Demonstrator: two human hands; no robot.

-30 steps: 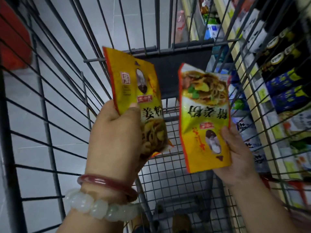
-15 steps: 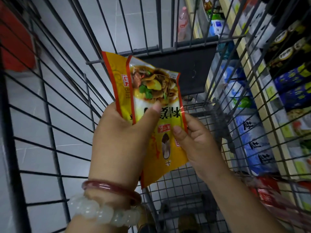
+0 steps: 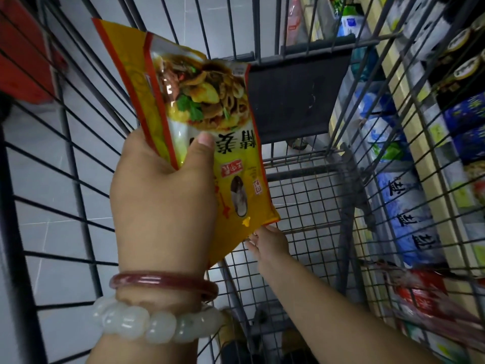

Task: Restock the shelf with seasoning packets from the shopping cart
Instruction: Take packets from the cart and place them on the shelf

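Observation:
Two yellow seasoning packets (image 3: 210, 106) with red edges and a food photo are stacked together in my left hand (image 3: 162, 195), held up over the shopping cart (image 3: 315, 195), thumb pressed on the front one. My right hand (image 3: 267, 245) reaches down into the cart, low behind the packets' bottom corner, fingers apart and holding nothing. Part of it is hidden by the packets. The cart floor near it shows only bare wire mesh.
The cart's wire walls surround both arms, with a dark flap (image 3: 296, 101) at its far end. The shelf (image 3: 420, 158) on the right holds blue-white bags, dark bottles and red packets. Grey tiled floor lies left, with a red box (image 3: 23, 56) beyond.
My right hand gave its packet to the left hand, which now holds both stacked. The right hand then let go and dropped down into the cart; the left hand rose.

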